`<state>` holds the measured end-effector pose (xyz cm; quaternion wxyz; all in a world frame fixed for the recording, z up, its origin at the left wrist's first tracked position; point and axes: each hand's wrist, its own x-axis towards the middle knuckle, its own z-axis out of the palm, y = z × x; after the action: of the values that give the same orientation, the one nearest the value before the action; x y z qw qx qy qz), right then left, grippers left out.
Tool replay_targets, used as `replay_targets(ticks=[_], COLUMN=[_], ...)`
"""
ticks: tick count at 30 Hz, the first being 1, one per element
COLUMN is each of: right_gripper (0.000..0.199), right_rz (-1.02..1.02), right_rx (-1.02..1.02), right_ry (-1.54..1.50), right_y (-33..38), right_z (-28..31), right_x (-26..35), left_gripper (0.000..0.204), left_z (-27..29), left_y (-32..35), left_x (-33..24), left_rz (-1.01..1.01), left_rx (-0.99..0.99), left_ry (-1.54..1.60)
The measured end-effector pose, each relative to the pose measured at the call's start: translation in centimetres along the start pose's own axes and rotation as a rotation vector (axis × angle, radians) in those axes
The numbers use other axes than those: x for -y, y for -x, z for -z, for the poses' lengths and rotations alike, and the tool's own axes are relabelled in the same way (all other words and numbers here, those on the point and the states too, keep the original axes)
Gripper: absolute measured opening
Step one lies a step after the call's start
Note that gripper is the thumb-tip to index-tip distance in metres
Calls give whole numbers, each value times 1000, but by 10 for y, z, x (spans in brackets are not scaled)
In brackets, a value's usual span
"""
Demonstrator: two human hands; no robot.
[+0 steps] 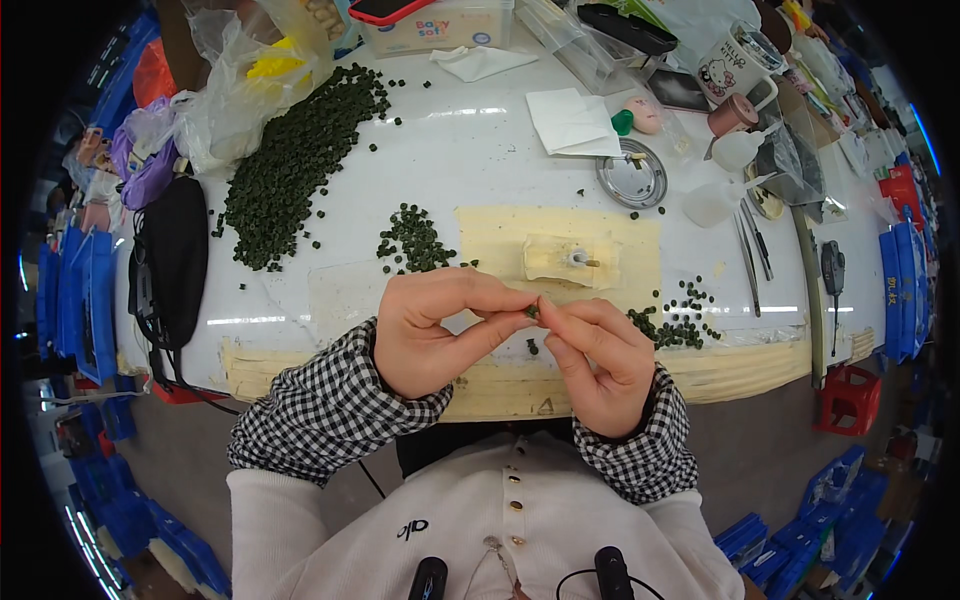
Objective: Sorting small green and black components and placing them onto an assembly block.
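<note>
My left hand pinches a small dark green piece between thumb and forefinger, above the table's near edge. My right hand meets it there, thumb and fingers closed at the same spot; whether these fingertips also grip the piece is hard to make out. Just beyond my hands, a taped block with a small metal post sits on a yellowish taped patch. A small pile of like green pieces lies beyond my left hand. More loose green pieces are scattered to the right of my right hand.
A large heap of green pieces spreads at the far left, near plastic bags and a black pouch. At the right are a round metal dish, white tissues, squeeze bottles, tweezers and a mug.
</note>
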<state>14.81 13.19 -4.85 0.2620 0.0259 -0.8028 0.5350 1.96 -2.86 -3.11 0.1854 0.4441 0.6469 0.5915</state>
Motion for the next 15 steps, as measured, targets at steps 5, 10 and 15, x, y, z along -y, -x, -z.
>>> replay_targets(ticks=[5, 10, 15], right_gripper=[37, 38, 38], right_rz=[0, 11, 1], right_rx=[-12, -8, -3], right_ry=[-8, -1, 4], right_y=[-1, -1, 0], right_z=[-3, -2, -2], right_x=[-1, -1, -1], left_gripper=[20, 17, 17], left_z=[0, -1, -2], left_y=[1, 0, 0], left_x=[0, 4, 3], left_rz=[-71, -125, -147], left_rx=[-27, -45, -43], left_ry=[-50, -69, -101])
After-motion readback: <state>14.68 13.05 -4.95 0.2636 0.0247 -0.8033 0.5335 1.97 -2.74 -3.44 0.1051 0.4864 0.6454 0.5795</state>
